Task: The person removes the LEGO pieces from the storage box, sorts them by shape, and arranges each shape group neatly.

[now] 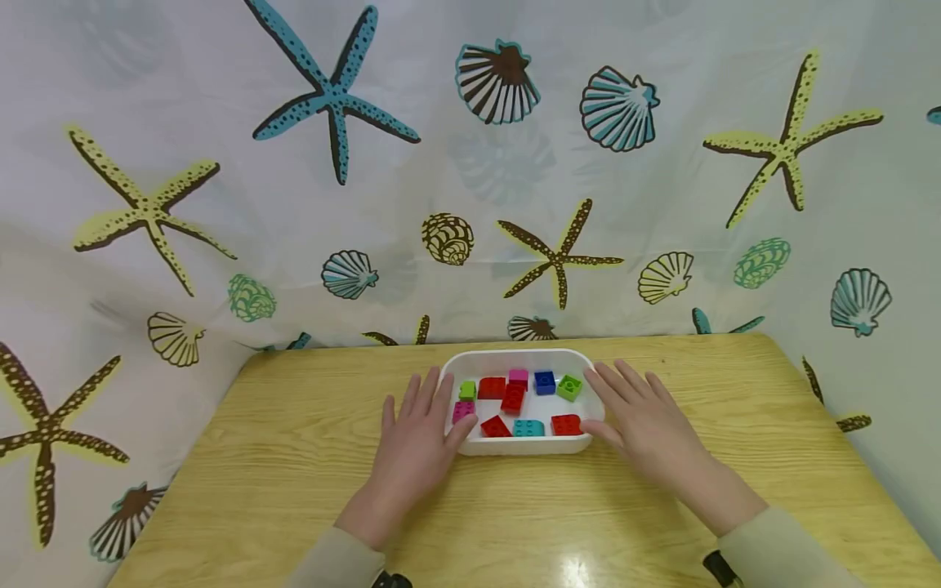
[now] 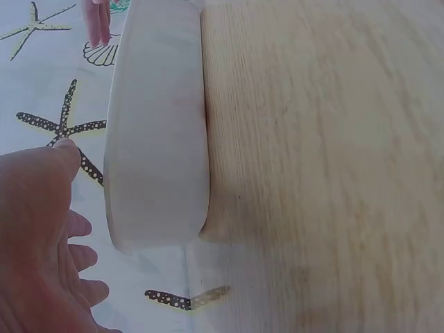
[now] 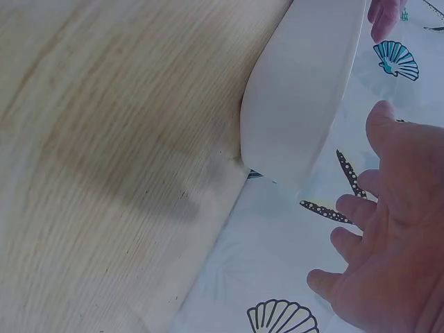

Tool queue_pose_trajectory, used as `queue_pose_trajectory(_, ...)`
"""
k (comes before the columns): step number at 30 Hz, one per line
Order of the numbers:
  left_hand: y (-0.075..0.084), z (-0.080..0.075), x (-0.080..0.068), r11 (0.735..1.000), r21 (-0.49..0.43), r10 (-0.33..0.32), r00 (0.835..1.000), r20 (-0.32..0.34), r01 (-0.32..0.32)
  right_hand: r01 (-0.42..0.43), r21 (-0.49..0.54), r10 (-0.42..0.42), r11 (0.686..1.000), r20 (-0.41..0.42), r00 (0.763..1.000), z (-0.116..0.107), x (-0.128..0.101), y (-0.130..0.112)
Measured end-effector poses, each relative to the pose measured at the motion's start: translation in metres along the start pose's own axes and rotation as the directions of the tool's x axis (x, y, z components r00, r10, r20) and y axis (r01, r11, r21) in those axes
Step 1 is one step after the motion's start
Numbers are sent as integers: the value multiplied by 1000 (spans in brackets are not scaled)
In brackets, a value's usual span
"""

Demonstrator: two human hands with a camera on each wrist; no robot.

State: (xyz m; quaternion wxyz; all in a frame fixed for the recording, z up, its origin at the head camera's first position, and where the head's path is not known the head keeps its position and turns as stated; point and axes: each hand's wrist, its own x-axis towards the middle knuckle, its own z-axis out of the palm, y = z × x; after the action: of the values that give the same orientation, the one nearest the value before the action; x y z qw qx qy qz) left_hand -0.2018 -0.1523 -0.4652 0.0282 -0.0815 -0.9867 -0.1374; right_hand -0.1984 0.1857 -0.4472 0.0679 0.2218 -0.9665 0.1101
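A white tray (image 1: 515, 354) sits at the back middle of the wooden table (image 1: 294, 457). It holds several toy bricks, among them a red brick (image 1: 492, 388), a blue brick (image 1: 544, 382), a green brick (image 1: 569, 386) and a cyan brick (image 1: 528, 428). My left hand (image 1: 419, 425) lies flat on the table at the tray's left end, fingers straight, thumb by the wall. My right hand (image 1: 638, 412) lies the same way at the right end. In the wrist views the tray wall (image 2: 156, 125) (image 3: 305, 90) stands close to each hand (image 2: 35, 229) (image 3: 388, 243); I cannot tell whether they touch it.
A curtain (image 1: 470, 163) printed with starfish and shells hangs behind the table and down both sides. The table's back edge lies just beyond the tray. Bare wood (image 2: 326, 166) (image 3: 104, 139) stretches in front of the tray and out to both sides.
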Motion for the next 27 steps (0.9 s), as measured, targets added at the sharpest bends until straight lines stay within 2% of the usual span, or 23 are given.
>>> queue_pose_trajectory(13, 5, 5, 9, 999, -39, 8, 1000, 1, -8, 81, 21, -81, 996, 8, 997, -2, 20, 2)
queue_pose_trajectory(27, 8, 10, 18, 997, -83, 9, 1000, 8, -8, 76, 35, -79, 996, 99, 992, -4, 39, -1)
